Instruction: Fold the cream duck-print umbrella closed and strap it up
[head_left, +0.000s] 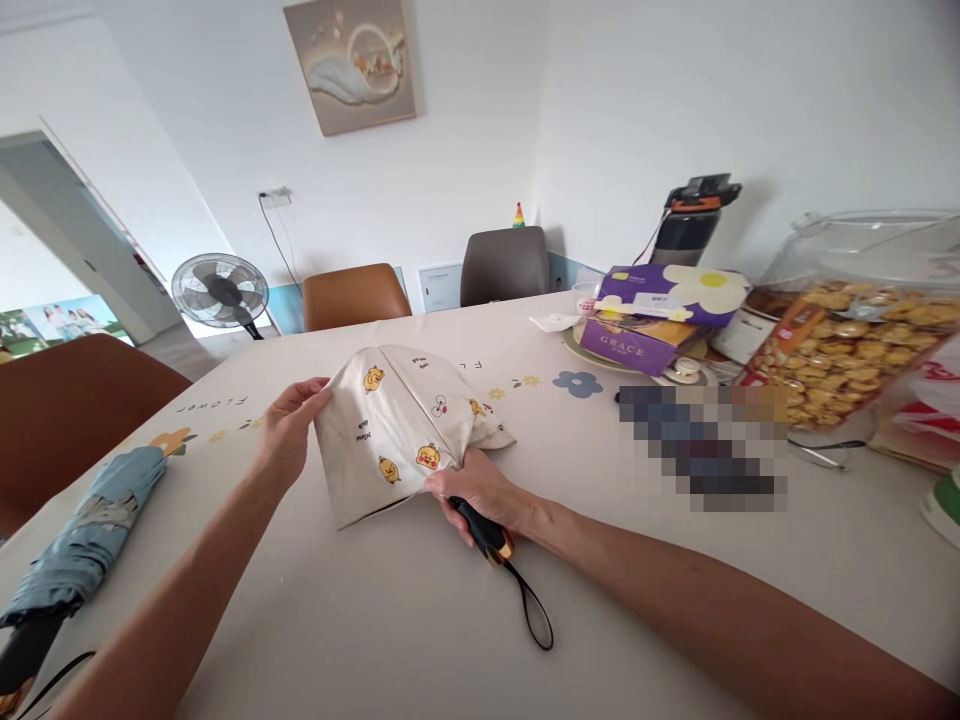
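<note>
A white folding umbrella printed with small yellow cartoon figures is in front of me, its canopy loose and partly spread in a flap. My left hand pinches the canopy's left edge between thumb and fingers. Lower down, my right hand is wrapped round the gathered canopy just above the black handle. Gold trim and a black wrist strap show at the handle's end. The umbrella's shaft is hidden by the fabric. At far left lies a folded light-blue umbrella with a black handle.
On the table's right side are purple tissue boxes, a large clear container of snacks, a black bottle and a blurred-out dark item. Brown chairs and a grey chair border the table; a fan stands beyond.
</note>
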